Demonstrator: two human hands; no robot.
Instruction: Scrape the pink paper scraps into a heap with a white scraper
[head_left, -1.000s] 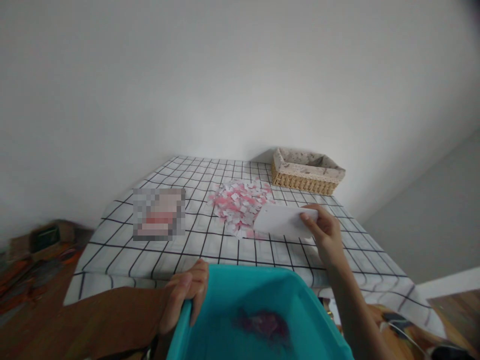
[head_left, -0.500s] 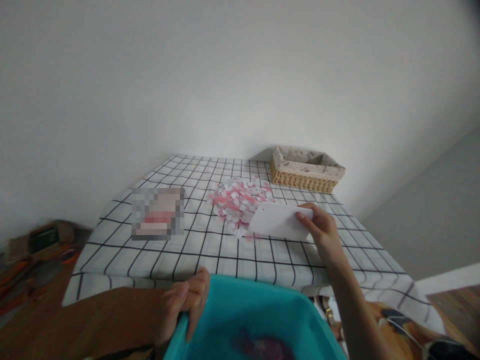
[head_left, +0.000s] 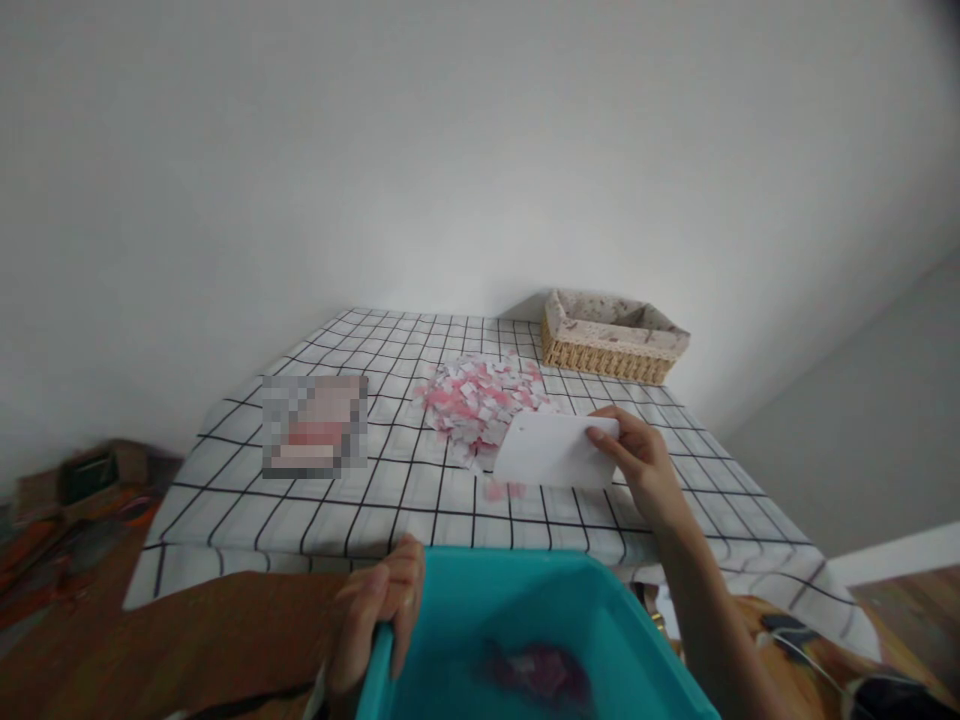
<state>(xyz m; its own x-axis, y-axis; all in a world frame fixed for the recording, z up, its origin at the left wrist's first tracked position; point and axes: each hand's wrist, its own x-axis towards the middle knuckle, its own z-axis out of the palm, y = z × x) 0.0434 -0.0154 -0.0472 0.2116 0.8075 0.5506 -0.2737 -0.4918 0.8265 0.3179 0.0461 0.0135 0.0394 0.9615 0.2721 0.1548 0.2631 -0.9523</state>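
My left hand (head_left: 382, 610) is closed over the left rim of a teal plastic tub (head_left: 517, 590), which sits against the table's front edge. Inside the tub lies something dark purplish-red (head_left: 540, 672), too blurred to name. Between thumb and fingers, my right hand (head_left: 637, 455) pinches a white card (head_left: 551, 452) with a small hole near its upper left corner. The card tilts over the tabletop, its left end at a pile of pink and white paper scraps (head_left: 480, 395). A few pink scraps (head_left: 504, 491) lie in front of the card.
A checked cloth (head_left: 420, 500) covers the table. A wicker basket (head_left: 607, 358) with a fabric liner stands at the back right. A pixelated reddish item (head_left: 319, 428) lies on the left. Boxes (head_left: 94, 475) and clutter are on the floor at left; a wall rises behind.
The card has moved slightly left and toward me, with some pink scraps now in front of it. The tub has shifted a little to the right, my left hand still on it.
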